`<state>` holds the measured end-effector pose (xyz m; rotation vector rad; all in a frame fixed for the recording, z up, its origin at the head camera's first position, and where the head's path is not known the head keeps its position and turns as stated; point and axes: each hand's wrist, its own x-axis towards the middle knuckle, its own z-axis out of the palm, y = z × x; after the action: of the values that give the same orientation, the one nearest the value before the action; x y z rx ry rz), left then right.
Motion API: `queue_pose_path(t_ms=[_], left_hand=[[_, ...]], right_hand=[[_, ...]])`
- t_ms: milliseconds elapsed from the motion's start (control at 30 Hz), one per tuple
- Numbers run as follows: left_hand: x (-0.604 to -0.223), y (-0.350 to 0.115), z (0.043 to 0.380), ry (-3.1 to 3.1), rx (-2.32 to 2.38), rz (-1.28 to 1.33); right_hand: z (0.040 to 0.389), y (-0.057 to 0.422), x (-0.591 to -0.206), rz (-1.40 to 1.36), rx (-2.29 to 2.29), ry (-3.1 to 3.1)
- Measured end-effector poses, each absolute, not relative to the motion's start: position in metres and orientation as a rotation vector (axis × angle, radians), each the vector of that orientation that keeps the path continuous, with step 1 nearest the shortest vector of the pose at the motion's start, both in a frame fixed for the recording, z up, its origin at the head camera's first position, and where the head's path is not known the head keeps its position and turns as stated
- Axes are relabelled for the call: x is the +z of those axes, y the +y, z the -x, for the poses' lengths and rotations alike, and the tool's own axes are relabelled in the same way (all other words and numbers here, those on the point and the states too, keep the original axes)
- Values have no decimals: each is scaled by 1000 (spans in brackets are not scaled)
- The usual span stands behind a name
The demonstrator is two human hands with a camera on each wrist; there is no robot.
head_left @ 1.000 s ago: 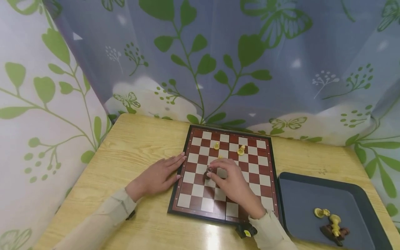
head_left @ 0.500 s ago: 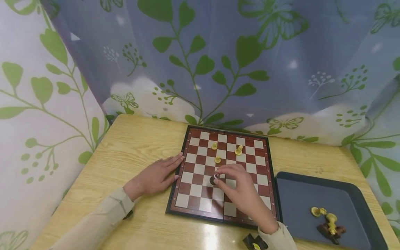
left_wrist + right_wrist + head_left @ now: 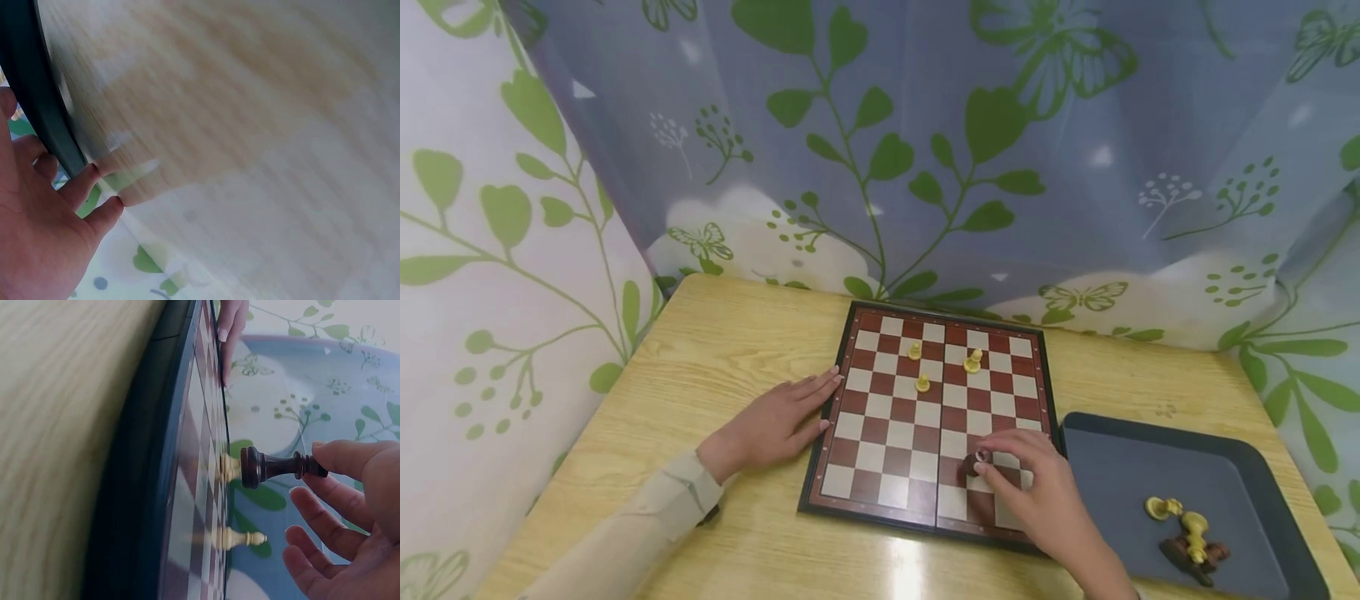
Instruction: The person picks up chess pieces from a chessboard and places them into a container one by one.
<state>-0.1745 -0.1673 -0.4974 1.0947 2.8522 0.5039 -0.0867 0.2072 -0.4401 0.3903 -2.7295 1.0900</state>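
My right hand (image 3: pixel 1037 487) pinches a dark brown chess piece (image 3: pixel 275 464) by its top, between thumb and forefinger. In the right wrist view its round base hangs a little off the chessboard (image 3: pixel 895 433), and the fingers hide its tip. From the head it overlaps the near right part of the board. My left hand (image 3: pixel 775 425) lies on the table with straight fingers, the tips at the board's left edge. Three cream pieces stand on the far half: one pawn (image 3: pixel 914 352), another pawn (image 3: pixel 922 383) nearer, and a taller piece (image 3: pixel 973 361).
To the right of the board sits a dark grey tray (image 3: pixel 1120 467). Inside, cream chess pieces (image 3: pixel 1197 533) and dark ones (image 3: pixel 1180 560) lie tipped over in a cluster. A leaf-patterned curtain (image 3: pixel 880 167) hangs behind the wooden table (image 3: pixel 737 333).
My right hand has carried the dark chess piece from the board's middle left to its near right, bringing the nearer cream pawn fully into view. The left hand has stayed put.
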Motion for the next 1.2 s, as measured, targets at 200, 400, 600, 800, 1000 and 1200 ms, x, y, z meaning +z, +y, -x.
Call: queue_pose_path(t_ms=[200, 400, 600, 800, 1000, 1200], left_hand=[[-496, -167, 174, 2851, 502, -1085], [-497, -167, 174, 2849, 499, -1070], [-497, -167, 174, 2841, 511, -1075], [-497, -167, 175, 2847, 514, -1090], [-499, -167, 174, 2860, 524, -1100], [-500, -167, 174, 2863, 531, -1115]], right_hand=[[73, 222, -439, -315, 1017, -2703], [63, 236, -437, -216, 1002, -2730], [54, 251, -438, -147, 987, -2734], [49, 260, -439, -71, 985, -2712], [47, 266, -440, -23, 993, -2647], [43, 272, -441, 45, 993, -2606]])
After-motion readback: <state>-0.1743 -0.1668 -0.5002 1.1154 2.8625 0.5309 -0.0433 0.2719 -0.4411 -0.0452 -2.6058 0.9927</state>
